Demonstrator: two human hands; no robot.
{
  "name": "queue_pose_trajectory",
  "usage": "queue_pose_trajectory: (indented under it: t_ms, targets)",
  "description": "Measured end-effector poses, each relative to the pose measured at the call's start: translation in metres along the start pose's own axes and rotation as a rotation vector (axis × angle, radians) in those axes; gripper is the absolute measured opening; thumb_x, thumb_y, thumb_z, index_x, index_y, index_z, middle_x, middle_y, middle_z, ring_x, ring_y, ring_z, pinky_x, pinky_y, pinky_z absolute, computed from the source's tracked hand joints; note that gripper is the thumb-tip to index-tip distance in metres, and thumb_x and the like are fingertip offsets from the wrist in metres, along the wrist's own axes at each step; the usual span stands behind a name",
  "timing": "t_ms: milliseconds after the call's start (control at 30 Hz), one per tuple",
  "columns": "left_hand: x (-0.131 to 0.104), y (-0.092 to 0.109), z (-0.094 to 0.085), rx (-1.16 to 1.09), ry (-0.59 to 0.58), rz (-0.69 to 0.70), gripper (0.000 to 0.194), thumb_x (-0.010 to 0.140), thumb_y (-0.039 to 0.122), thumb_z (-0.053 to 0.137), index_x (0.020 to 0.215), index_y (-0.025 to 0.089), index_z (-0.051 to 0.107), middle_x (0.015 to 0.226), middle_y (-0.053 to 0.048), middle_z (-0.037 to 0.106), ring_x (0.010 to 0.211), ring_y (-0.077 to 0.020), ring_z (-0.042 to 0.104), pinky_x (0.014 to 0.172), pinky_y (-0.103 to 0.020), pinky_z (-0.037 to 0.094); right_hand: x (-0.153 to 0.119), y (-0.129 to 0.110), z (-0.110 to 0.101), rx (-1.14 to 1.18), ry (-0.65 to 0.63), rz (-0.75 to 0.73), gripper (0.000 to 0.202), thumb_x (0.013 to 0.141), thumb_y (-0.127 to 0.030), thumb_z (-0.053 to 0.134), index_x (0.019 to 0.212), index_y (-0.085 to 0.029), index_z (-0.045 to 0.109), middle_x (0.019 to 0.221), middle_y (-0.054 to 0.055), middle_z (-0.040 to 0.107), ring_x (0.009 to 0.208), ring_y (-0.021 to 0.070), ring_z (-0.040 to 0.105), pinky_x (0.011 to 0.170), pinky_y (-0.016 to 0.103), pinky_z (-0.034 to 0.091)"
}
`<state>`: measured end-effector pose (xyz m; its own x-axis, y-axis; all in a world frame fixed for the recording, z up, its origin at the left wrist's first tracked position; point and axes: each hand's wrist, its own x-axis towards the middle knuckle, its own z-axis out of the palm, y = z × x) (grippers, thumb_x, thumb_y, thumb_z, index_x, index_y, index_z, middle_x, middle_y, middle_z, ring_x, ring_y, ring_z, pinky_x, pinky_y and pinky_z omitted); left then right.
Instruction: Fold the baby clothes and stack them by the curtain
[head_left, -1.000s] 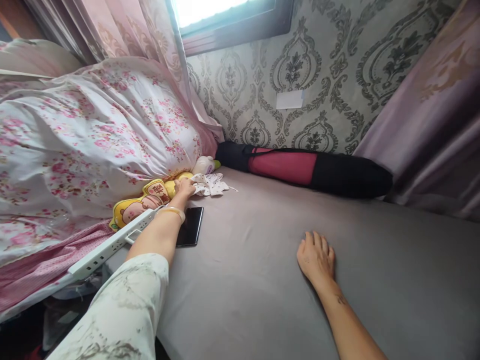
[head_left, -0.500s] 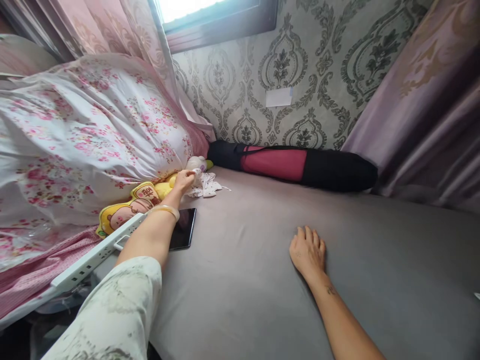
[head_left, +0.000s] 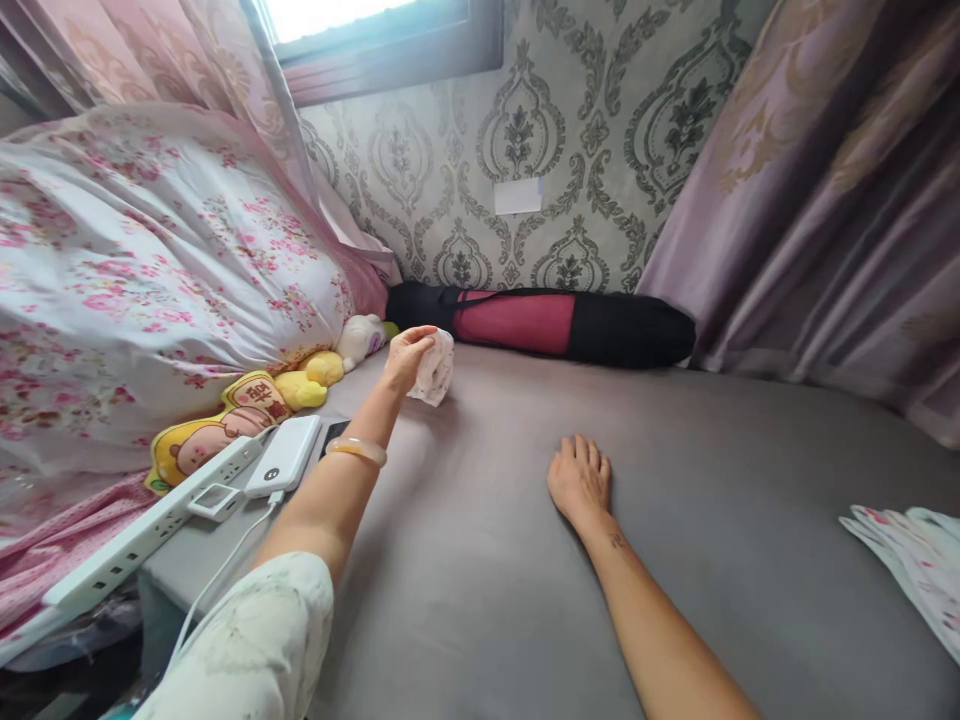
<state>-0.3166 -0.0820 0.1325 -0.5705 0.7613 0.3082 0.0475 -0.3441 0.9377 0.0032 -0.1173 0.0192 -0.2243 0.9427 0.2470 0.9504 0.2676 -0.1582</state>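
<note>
My left hand pinches a small white cloth with tiny dark specks. The cloth hangs bunched from my fingers, just above the grey sheet; its full shape cannot be made out. Palm down on the sheet lies my right hand, fingers stretched out and holding nothing. Left of my left hand sit a white plush toy and a yellow plush toy. Part of a dark tablet shows behind my left forearm.
A white power bank with a cable lies beside a long power strip and a white charger. A black and red long bag rests along the wall. Folded floral cloth lies at the right edge; a floral-covered bundle stands left.
My left hand has lifted the speckled cloth from beside the plush toys and brought it rightward. My right hand stays flat on the sheet. The view has shifted right.
</note>
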Motion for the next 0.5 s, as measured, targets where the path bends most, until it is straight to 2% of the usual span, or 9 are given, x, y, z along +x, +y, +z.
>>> queue_pose_trajectory:
  t_ms: [133,300,400,500]
  targets:
    - [-0.033,-0.001,0.047,-0.105,-0.085,-0.067,0.040,0.057,0.028,0.070,0.094,0.013,0.071,0.084,-0.005,0.071,0.075,-0.0153,0.063,0.074,-0.028,0.049,0.003,0.003,-0.004,0.176,-0.010,0.012,0.042,0.093,-0.021,0.038,0.130,-0.012,0.057,0.139,0.016,0.053,0.131,0.0298,0.042,0.109,0.047,0.026]
    - [-0.078,0.003,0.099,-0.232,-0.244,-0.159,0.039,0.060,0.028,0.072,0.096,0.013,0.072,0.080,-0.004,0.071,0.068,-0.0132,0.062,0.066,-0.025,0.048,0.017,0.002,-0.019,0.621,0.081,0.048,0.037,0.092,-0.023,0.041,0.121,-0.014,0.062,0.124,0.014,0.064,0.116,0.0216,0.058,0.101,0.034,0.040]
    - [-0.103,0.009,0.124,-0.291,-0.366,-0.227,0.037,0.061,0.027,0.074,0.096,0.013,0.072,0.078,-0.003,0.070,0.065,-0.0122,0.061,0.064,-0.024,0.047,0.024,0.001,-0.025,0.849,0.132,0.061,0.036,0.091,-0.033,0.047,0.118,-0.015,0.061,0.123,0.013,0.065,0.116,0.0209,0.059,0.099,0.033,0.043]
    - [-0.124,0.015,0.141,-0.343,-0.493,-0.295,0.036,0.060,0.025,0.076,0.094,0.013,0.072,0.079,-0.003,0.070,0.065,-0.0120,0.061,0.065,-0.025,0.047,0.028,0.003,-0.025,0.976,0.117,0.061,0.040,0.087,-0.039,0.052,0.119,-0.016,0.057,0.122,0.012,0.065,0.112,0.0205,0.060,0.093,0.032,0.046]
